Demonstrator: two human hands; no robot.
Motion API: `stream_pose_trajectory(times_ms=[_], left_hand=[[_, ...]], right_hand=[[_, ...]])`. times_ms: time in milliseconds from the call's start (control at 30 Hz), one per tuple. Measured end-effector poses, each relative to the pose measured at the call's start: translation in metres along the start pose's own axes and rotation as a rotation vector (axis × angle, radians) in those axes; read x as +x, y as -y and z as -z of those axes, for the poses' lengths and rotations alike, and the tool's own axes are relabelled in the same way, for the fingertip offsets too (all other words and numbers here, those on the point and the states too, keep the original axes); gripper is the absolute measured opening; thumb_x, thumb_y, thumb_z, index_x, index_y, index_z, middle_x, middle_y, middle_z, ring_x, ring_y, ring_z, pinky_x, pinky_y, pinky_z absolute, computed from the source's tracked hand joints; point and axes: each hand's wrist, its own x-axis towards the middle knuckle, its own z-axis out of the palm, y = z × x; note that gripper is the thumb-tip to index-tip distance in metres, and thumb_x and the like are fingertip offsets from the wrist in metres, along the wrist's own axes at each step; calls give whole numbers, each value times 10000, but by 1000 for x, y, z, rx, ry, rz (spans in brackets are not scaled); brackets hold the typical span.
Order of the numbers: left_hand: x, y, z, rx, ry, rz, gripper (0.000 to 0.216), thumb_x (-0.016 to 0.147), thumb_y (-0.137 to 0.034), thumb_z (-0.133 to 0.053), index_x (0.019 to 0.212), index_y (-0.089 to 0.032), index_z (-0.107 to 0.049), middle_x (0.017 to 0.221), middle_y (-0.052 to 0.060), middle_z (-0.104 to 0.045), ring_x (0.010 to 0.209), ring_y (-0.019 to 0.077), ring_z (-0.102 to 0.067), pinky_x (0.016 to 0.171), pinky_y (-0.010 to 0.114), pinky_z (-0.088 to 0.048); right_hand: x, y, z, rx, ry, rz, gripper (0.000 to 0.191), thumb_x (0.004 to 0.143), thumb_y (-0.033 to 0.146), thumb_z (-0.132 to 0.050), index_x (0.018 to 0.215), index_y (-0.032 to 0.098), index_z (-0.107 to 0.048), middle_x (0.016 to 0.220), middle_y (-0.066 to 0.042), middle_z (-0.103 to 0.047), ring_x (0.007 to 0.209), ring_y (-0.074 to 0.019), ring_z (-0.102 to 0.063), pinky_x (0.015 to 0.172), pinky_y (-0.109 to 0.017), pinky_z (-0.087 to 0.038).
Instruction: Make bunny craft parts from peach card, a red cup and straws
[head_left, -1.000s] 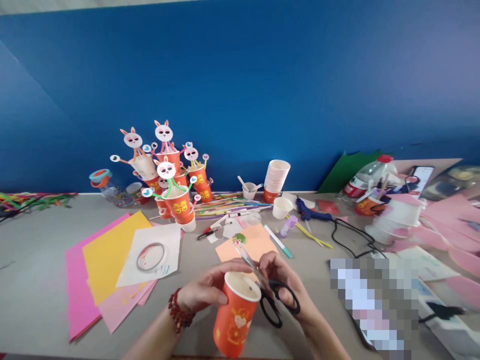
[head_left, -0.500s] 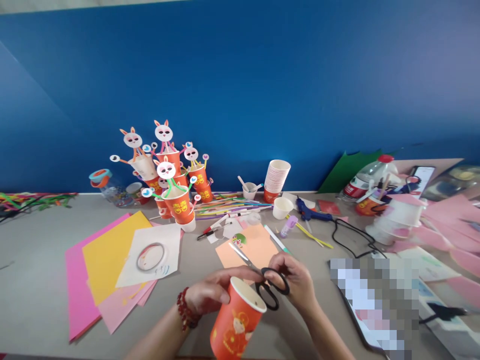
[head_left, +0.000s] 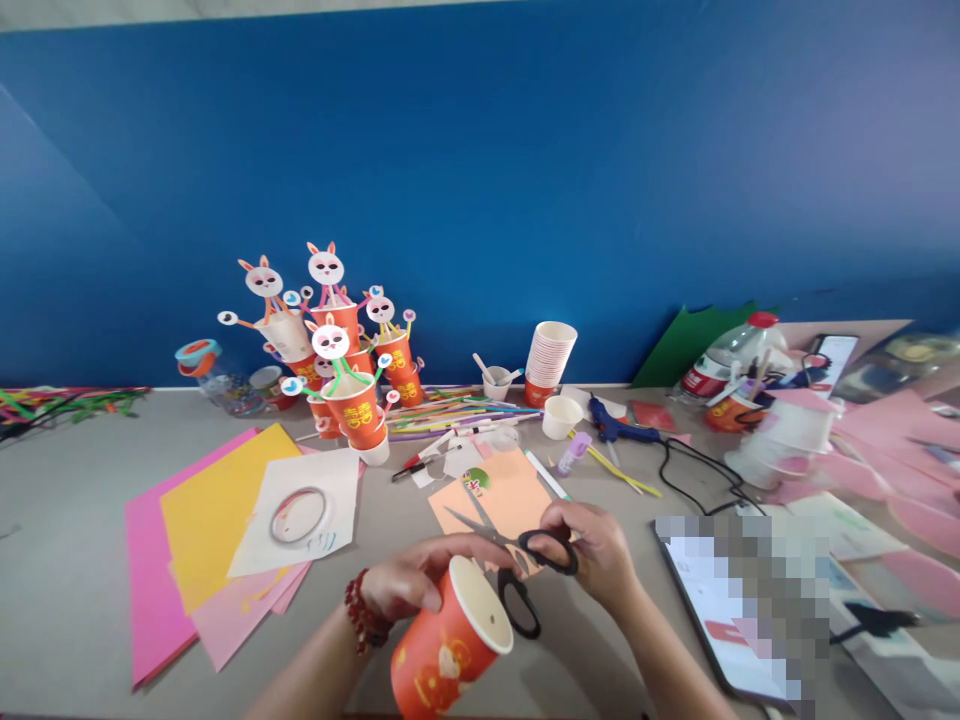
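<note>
My left hand (head_left: 409,580) is closed around an orange paper cup (head_left: 439,655) with a rabbit print, tilted with its white mouth facing right. A small hole shows inside the cup wall. My right hand (head_left: 592,550) grips black-handled scissors (head_left: 525,555) by one loop, blades pointing left and lying nearly flat over a peach paper sheet (head_left: 499,490). The scissors sit just above the cup's rim.
Finished rabbit cups (head_left: 337,350) stand at the back left, a stack of paper cups (head_left: 551,355) behind centre. Yellow and pink sheets (head_left: 202,520) with a tape ring lie left. A blue glue gun (head_left: 615,425), cables, a bottle (head_left: 731,360) and pink paper fill the right.
The cup has tipped further and dropped lower left. The scissors have swung from pointing up-left to lying nearly level, moving away from the cup's mouth.
</note>
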Motion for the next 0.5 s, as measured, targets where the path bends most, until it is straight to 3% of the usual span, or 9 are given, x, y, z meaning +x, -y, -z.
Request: stream_pose_trajectory(times_ms=[100, 200, 300, 400, 500], left_hand=[[-2, 2, 3, -137, -19, -89, 714, 564, -381, -796, 1201, -98, -644, 1144, 148, -637, 857, 241, -639, 703, 283, -496], [-1, -1, 2, -43, -41, -104, 718, 603, -366, -794, 1248, -106, -615, 1132, 134, -634, 918, 238, -637, 790, 291, -488], [3, -5, -2, 272, -6, -74, 720, 660, -348, -790, 1317, -149, -571, 1239, 129, -571, 1094, 277, -576, 946, 349, -436], [5, -2, -6, 561, 15, -45, 715, 687, -368, -788, 1343, -228, -541, 1343, 119, -506, 1212, 324, -492, 1024, 439, -396], [5, 3, -6, 568, 11, -12, 702, 710, -395, -782, 1340, -238, -514, 1283, 116, -555, 1154, 313, -539, 985, 457, -434]], right_hand=[[-2, -3, 1, -71, 14, 64, 377, 894, 452, -616, 614, 201, -596, 537, -8, -607, 498, -135, -533, 513, -246, -404], [-7, 1, -5, 38, 108, 15, 159, 883, 364, -633, 919, 212, -665, 814, -56, -703, 689, -177, -637, 634, -258, -500], [-12, 4, -21, 242, 187, -8, 478, 843, 467, -654, 1240, 214, -571, 1218, -127, -625, 987, -251, -641, 842, -330, -527], [-16, 4, -41, 428, 188, -107, 514, 889, 592, -520, 1228, 212, -587, 1190, -118, -648, 1033, -279, -643, 876, -368, -525], [-15, 4, -54, 459, 122, -250, 399, 939, 536, -475, 1081, 217, -668, 1040, -86, -715, 986, -263, -670, 863, -354, -525]])
